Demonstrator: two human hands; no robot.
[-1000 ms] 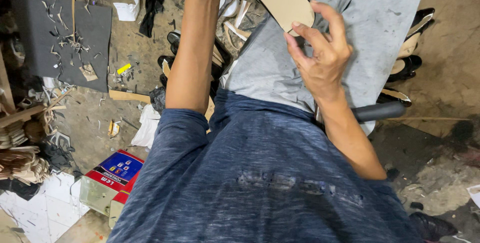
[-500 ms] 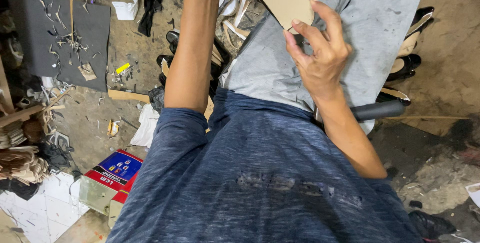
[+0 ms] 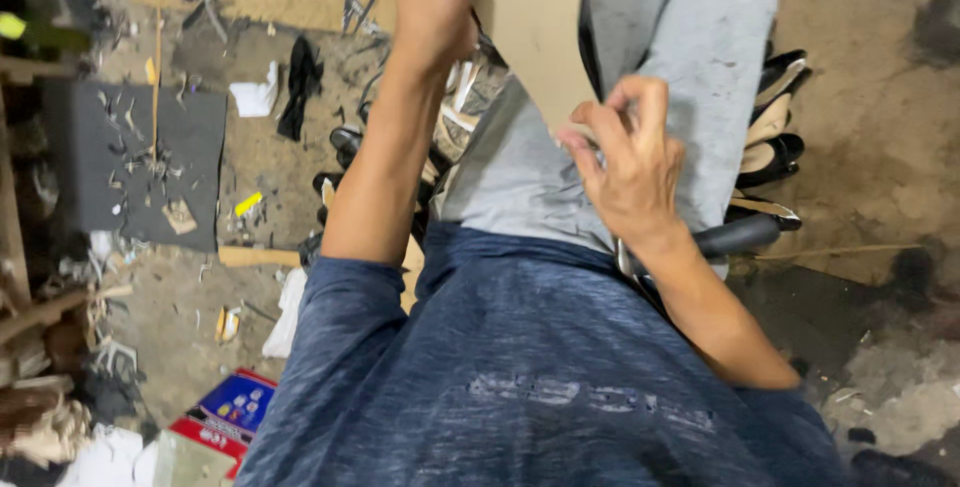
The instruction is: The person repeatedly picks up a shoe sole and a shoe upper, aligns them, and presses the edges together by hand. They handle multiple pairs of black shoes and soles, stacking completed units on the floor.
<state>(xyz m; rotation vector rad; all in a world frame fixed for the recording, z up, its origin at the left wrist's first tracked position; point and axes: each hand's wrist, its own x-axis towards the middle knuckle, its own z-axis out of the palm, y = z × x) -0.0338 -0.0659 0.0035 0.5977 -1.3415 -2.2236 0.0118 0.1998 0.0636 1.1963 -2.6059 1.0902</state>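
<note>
Tan flat sheet (image 3: 535, 32), cardboard-like, lying lengthwise over the lap on grey trousers (image 3: 700, 77), far end running out of the top of view. Right hand (image 3: 630, 162) at the near end of the sheet, fingers curled and pinched on its near corner; exact contact partly hidden by the fingers. Left hand (image 3: 432, 2) at the sheet's left edge near the top of view, seen from the back, fingers folded over toward the sheet; whether clamped on it cannot be told. Dark cylindrical handle (image 3: 735, 237) just beside the right wrist, sticking out to the right past the thigh; what it belongs to not visible. Blue mottled shirt (image 3: 540, 367) filling the lower part of view.

Floor (image 3: 870, 147) earthen and littered. Black and cream shoes (image 3: 770, 137) stacked right of the right leg, more shoe parts (image 3: 455, 107) between the left forearm and the left thigh. Dark grey mat (image 3: 130, 162) to the left, strewn with small scraps. White rag (image 3: 255, 97) and black rag (image 3: 298, 82) beyond the mat. Small yellow piece (image 3: 248, 204) near the mat's edge. Red and blue carton (image 3: 222, 417) at lower left, flat on the floor; contents not visible.
</note>
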